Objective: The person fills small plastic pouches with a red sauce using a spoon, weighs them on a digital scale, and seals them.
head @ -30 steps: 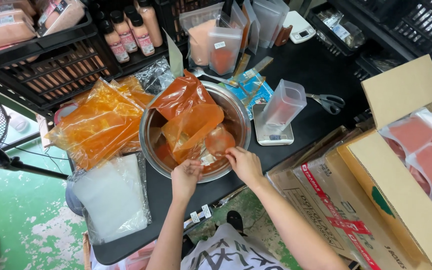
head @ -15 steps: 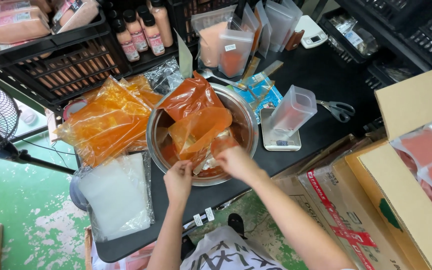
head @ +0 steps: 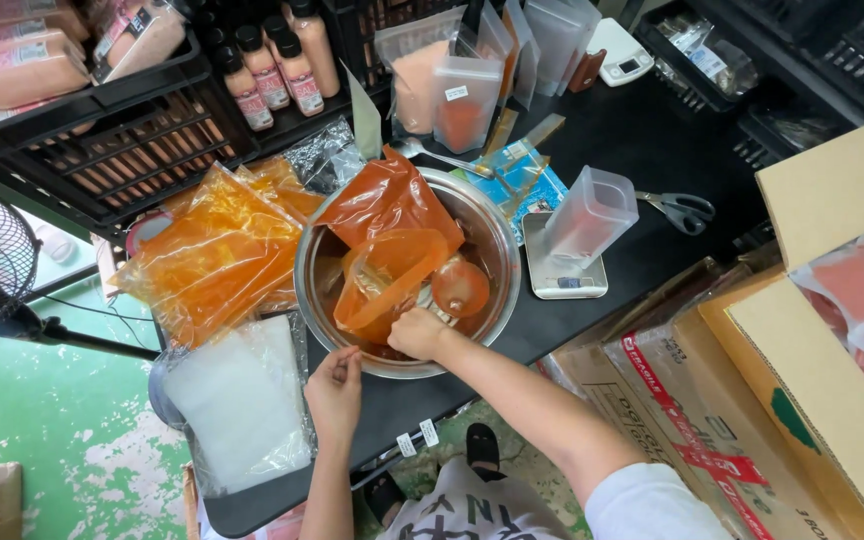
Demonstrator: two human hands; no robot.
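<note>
Hands at glossy orange bag, round steel bowl

Orange sauce-smeared plastic bag stands open-mouthed inside the steel bowl; bowl sits mid-table, near edge.

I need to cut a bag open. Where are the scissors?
In the head view, the scissors lie on the black table's right side, just right of the clear container on the scale.
</note>
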